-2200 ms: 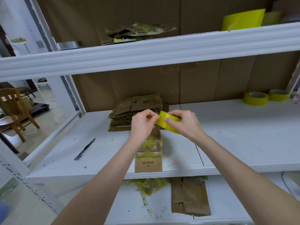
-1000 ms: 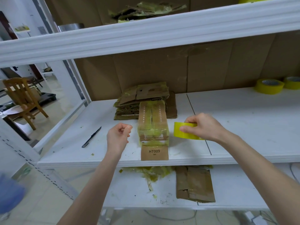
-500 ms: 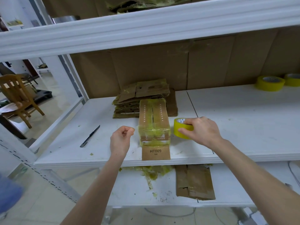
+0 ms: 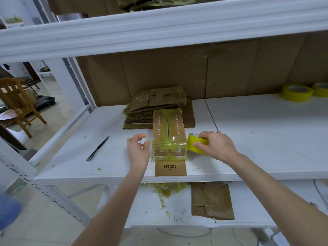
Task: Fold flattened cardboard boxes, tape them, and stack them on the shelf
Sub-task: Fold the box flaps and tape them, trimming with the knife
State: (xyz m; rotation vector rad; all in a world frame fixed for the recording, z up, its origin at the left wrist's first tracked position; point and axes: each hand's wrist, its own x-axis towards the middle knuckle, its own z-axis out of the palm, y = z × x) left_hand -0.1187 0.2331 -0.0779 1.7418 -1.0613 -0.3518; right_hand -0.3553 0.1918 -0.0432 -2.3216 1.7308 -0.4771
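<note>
- Cardboard box point(image 4: 169, 137), folded and wrapped in yellowish tape, stands at the middle of the frame on the white shelf point(image 4: 266, 135).
- Right hand point(image 4: 215, 145) grips the yellow tape roll point(image 4: 195, 143), just right of the box.
- Left hand point(image 4: 138, 150) is half open and empty, beside the box.
- Taping seems finished; next I would put the roll down and stack the box.

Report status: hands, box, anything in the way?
Left hand open beside box, empty. Right hand holds tape roll against box's right side. Box folded, taped, on shelf. Nothing blocking.
</note>
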